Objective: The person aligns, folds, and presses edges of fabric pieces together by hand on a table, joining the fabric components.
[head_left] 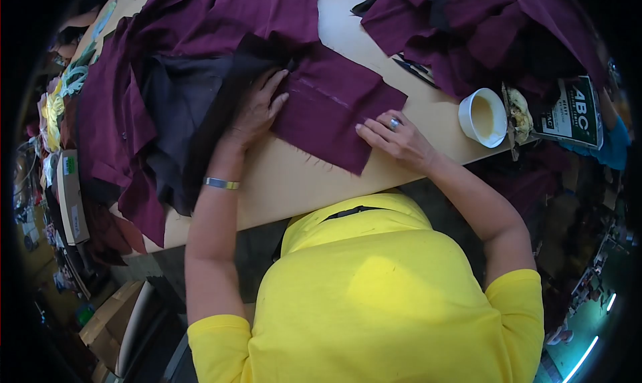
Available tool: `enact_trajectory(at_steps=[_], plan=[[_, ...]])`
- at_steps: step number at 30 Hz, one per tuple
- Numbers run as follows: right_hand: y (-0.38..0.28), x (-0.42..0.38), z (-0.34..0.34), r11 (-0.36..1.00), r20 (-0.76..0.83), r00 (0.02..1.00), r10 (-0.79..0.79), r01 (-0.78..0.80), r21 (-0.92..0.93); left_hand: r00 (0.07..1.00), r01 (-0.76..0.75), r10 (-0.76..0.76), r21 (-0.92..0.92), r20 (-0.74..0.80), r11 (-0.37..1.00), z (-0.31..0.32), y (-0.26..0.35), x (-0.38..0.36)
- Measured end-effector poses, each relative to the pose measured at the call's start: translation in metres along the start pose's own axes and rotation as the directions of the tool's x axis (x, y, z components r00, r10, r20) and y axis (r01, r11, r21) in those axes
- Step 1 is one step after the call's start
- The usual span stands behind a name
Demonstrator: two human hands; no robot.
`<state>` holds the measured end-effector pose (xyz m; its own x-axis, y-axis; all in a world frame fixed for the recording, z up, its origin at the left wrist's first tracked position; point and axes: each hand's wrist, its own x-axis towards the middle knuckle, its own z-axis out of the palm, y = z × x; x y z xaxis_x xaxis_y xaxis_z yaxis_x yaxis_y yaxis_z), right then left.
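Note:
Lying on the table is a purple cloth panel (328, 105) with a frayed lower edge and a pale chalk-like line across it. My left hand (257, 109) rests flat at the panel's left side, fingers stretched out, beside a dark lining cloth (210, 125) that covers part of it. At the right edge of the panel, my right hand (401, 139), with a ring on one finger, has its fingers bent together over the cloth. A larger purple garment piece (221, 15) spreads behind and to the left, joined or lying against the lining.
To the right stand a white bowl (483, 117) of cream-coloured liquid and a green-black ABC tin (578, 112). Dark scissors or a similar tool (416, 70) lie near a heap of purple cloth (481, 32). The table's front edge (294, 212) runs close to my body.

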<state>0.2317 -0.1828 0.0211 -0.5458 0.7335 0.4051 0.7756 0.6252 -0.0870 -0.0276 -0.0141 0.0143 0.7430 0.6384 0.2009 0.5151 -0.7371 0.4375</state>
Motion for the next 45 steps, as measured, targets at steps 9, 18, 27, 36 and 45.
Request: enact_trajectory(at_steps=[9,18,27,36,45], plan=[[0.010,0.105,-0.091,0.900,-0.179,0.942,0.285,-0.199,0.387,0.935,0.070,0.029,-0.264,0.355,0.962,-0.045,0.017,-0.026],[0.104,0.127,-0.051,-0.059,0.506,0.697,0.509,-0.558,0.828,0.714,0.605,-0.426,-0.796,0.555,-0.023,-0.084,0.101,-0.028],[0.104,0.126,-0.036,0.016,0.519,0.686,0.510,-0.611,0.792,0.704,0.590,-0.399,-0.797,0.588,-0.133,-0.078,0.103,-0.028],[0.097,0.128,-0.030,0.111,0.492,0.658,0.570,-0.655,0.747,0.693,0.676,-0.340,-0.737,0.635,0.001,-0.072,0.108,-0.037],[0.098,0.118,-0.042,0.002,0.378,0.707,0.597,-0.473,0.881,0.741,0.642,-0.345,-0.758,0.576,0.115,-0.076,0.122,-0.043]])
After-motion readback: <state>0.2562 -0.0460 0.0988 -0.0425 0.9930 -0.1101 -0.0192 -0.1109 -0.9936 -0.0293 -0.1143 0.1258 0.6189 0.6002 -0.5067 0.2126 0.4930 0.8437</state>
